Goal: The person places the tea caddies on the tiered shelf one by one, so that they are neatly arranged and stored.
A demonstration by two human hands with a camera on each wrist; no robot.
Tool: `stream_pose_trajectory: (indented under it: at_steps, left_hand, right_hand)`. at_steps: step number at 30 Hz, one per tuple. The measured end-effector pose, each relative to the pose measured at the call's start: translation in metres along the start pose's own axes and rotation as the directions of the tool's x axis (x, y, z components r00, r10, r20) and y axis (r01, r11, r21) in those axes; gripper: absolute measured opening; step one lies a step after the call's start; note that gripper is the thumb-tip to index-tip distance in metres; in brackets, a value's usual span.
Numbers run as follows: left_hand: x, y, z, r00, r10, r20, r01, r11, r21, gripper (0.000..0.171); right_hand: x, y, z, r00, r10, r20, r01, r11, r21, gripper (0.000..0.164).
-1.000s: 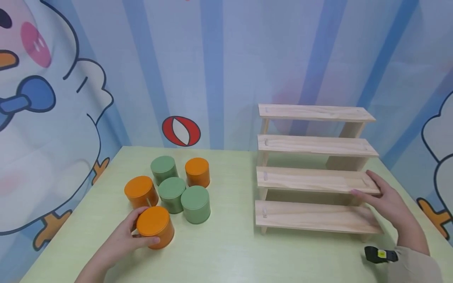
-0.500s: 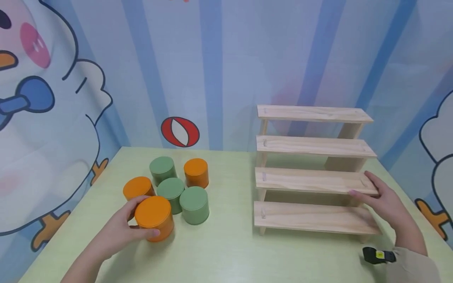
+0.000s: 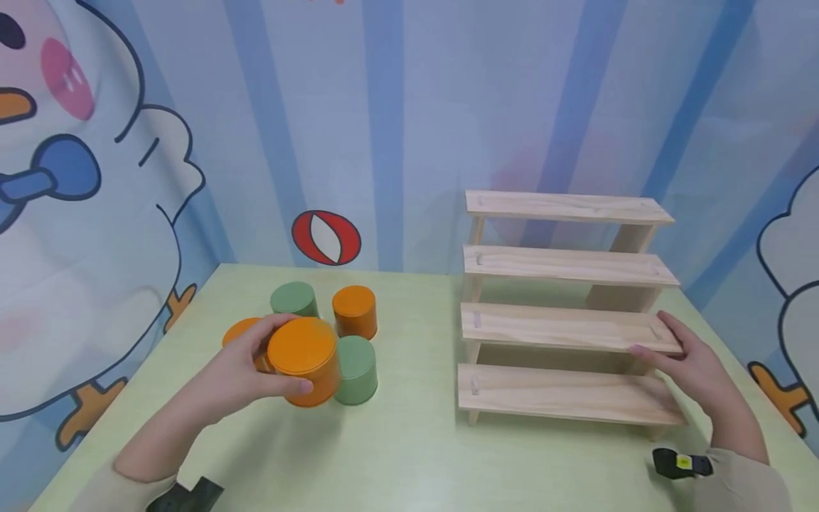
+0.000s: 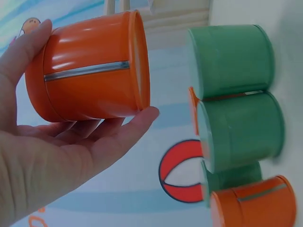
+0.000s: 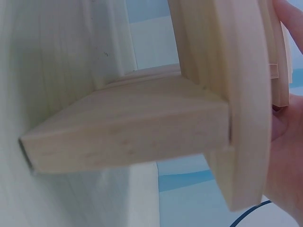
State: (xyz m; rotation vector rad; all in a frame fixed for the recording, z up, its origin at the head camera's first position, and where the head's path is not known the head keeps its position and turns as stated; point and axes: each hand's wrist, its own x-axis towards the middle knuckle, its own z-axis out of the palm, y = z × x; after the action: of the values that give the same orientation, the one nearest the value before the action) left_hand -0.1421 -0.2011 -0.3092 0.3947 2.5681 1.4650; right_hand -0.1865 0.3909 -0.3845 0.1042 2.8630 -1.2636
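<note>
My left hand (image 3: 239,370) grips an orange round tin (image 3: 306,363) by its sides, lifted off the table with its lid up. The left wrist view shows the tin (image 4: 90,71) between thumb and fingers, a silver seam down its side. Behind it stand a green tin (image 3: 357,370), another green tin (image 3: 294,299) and an orange tin (image 3: 355,311). One more orange tin (image 3: 239,331) is partly hidden by my hand. My right hand (image 3: 697,366) holds the right end of the second-lowest board of a four-step wooden shelf (image 3: 569,327).
The shelf's steps rise toward the back on the pale green table (image 3: 416,455). A blue striped backdrop (image 3: 435,128) with cartoon figures closes off the rear and sides. In the right wrist view, a wooden support (image 5: 128,127) fills the foreground.
My left hand has raised the orange tin from the table and carried it slightly right and away, now covering one green tin in the head view. The right hand stays on the shelf.
</note>
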Motion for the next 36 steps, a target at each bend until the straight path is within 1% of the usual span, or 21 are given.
stream_pose_trajectory:
  at_steps: [3, 7, 9, 13, 14, 19, 21, 23, 25, 28, 33, 36]
  left_hand:
    - [0.009, 0.014, 0.003, 0.999, 0.033, 0.013, -0.033, 0.999, 0.017, 0.083]
    - [0.021, 0.032, 0.010, 0.999, 0.045, 0.027, -0.046, 0.998, 0.032, 0.082]
    - [0.028, 0.039, 0.013, 0.998, 0.056, 0.037, -0.057, 0.998, 0.024, 0.080]
    - [0.043, 0.052, 0.019, 0.997, 0.057, 0.061, -0.056, 0.998, -0.015, 0.077]
    - [0.047, 0.055, 0.020, 0.997, 0.050, 0.061, -0.049, 0.999, -0.018, 0.078]
    - [0.063, 0.075, 0.028, 0.996, 0.058, 0.064, -0.054, 0.996, -0.069, 0.080]
    - [0.069, 0.083, 0.032, 0.995, 0.071, 0.067, -0.065, 0.993, -0.094, 0.078]
    - [0.075, 0.091, 0.037, 0.995, 0.078, 0.061, -0.072, 0.993, -0.094, 0.076]
    - [0.082, 0.097, 0.043, 0.995, 0.087, 0.055, -0.082, 0.993, -0.090, 0.075]
    - [0.095, 0.103, 0.052, 0.992, 0.117, 0.054, -0.112, 0.990, -0.091, 0.075]
    - [0.113, 0.110, 0.066, 0.981, 0.179, 0.078, -0.169, 0.978, -0.120, 0.072]
    - [0.121, 0.116, 0.074, 0.976, 0.200, 0.085, -0.189, 0.974, -0.126, 0.071]
  right_hand:
    - [0.000, 0.001, 0.000, 1.000, 0.005, 0.004, -0.005, 1.000, 0.012, 0.097]
    - [0.000, 0.000, 0.000, 1.000, 0.011, 0.006, -0.011, 1.000, 0.026, 0.098]
    - [0.000, -0.001, 0.001, 1.000, 0.005, -0.002, -0.004, 1.000, 0.026, 0.097]
    - [-0.001, -0.002, 0.002, 1.000, -0.013, -0.025, 0.014, 1.000, 0.018, 0.096]
    - [-0.001, -0.002, 0.003, 0.999, -0.016, -0.028, 0.017, 1.000, 0.016, 0.096]
    - [-0.001, -0.001, 0.002, 1.000, -0.009, -0.025, 0.010, 1.000, 0.007, 0.097]
    - [-0.001, 0.000, 0.002, 1.000, -0.006, -0.022, 0.006, 1.000, 0.004, 0.097]
    - [-0.001, -0.001, 0.001, 1.000, -0.003, -0.019, 0.003, 1.000, 0.003, 0.097]
    - [-0.002, -0.001, 0.001, 1.000, 0.001, -0.017, -0.001, 1.000, 0.003, 0.097]
    - [-0.002, -0.002, 0.000, 1.000, 0.010, -0.014, -0.010, 1.000, 0.006, 0.097]
    - [-0.001, -0.002, 0.000, 1.000, 0.016, -0.010, -0.015, 1.000, 0.010, 0.098]
    - [-0.001, -0.002, 0.000, 1.000, 0.014, -0.007, -0.014, 1.000, 0.013, 0.097]
